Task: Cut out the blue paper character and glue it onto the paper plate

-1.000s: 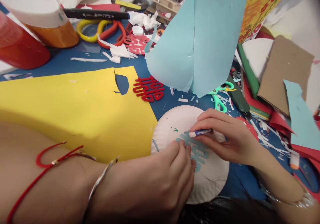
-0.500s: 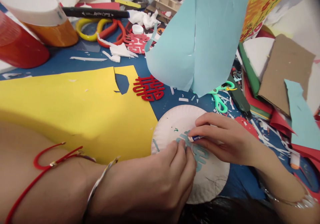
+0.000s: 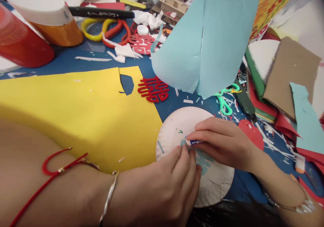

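Observation:
A white paper plate (image 3: 215, 186) lies near the front, and on it rests a light-blue paper cut-out (image 3: 204, 159) in a lattice-like character shape. My left hand (image 3: 167, 179) has its fingers pressed together on the cut-out's left part, covering much of it. In my right hand (image 3: 220, 139), between thumb and fingers, is a small eraser (image 3: 194, 142) with a blue and white sleeve. Its white end touches or hovers just over the cut-out's upper left edge; I cannot tell which. A thin blue paper strip (image 3: 160, 146) lies on the plate's left side.
Yellow paper (image 3: 76, 119) spreads to the left. A red cut-out (image 3: 154, 89) lies beyond the plate, under a standing light-blue sheet (image 3: 215, 45). Green scissors (image 3: 225, 102), a cutter (image 3: 244, 100) and scraps lie at right. Paint jars (image 3: 50, 18) and red-yellow scissors (image 3: 108, 31) stand far left.
My right hand has moved slightly left with the eraser, toward my left fingertips. My left hand stays on the cut-out. The whole view has shifted a little.

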The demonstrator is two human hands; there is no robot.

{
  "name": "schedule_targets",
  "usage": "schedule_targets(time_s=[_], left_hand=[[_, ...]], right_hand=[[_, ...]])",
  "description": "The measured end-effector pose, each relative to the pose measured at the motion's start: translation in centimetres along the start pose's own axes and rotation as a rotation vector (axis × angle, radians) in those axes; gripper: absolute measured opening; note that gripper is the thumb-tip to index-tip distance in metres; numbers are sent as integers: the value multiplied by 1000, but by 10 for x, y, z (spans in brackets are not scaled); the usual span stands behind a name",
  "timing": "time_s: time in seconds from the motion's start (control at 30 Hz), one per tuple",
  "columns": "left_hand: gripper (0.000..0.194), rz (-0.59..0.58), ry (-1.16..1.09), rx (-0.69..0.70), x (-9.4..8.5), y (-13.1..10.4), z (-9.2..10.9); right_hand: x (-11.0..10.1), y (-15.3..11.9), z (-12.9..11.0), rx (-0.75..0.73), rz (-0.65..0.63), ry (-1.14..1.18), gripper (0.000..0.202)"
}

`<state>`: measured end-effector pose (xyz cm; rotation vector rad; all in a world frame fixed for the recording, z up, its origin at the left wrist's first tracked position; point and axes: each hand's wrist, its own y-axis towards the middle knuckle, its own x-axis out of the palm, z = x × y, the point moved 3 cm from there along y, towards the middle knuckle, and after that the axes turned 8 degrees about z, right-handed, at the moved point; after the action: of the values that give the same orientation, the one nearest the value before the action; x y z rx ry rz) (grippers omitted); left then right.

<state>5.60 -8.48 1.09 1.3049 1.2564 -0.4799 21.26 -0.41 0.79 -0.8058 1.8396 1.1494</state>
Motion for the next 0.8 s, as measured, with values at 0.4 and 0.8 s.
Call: schedule_targets(time_s=[0.4, 0.8], left_hand=[[44, 62, -1, -43, 4, -1, 2], [44, 21, 31, 18, 1, 0, 0]], right_hand=[[5, 3, 0, -30, 54, -14, 7], [6, 5, -3, 2, 25, -36, 12]])
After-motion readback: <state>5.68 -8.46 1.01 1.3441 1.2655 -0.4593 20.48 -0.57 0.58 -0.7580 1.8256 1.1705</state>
